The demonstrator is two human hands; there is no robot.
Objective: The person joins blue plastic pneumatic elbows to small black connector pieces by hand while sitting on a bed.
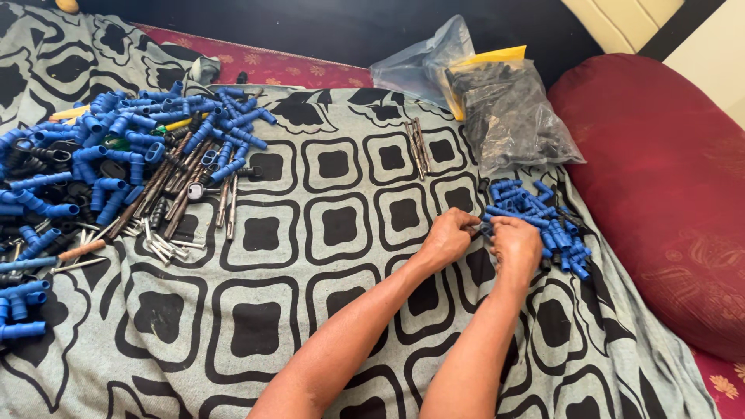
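On the patterned cloth, a big parts heap lies left, a smaller heap right, seemingly behind it a bag.

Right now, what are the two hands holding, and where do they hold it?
Both hands, left and right, pinch one small blue piece between their fingertips, beside the small blue pile. Which end each hand holds cannot be told.

Hands meet (at blue pile).
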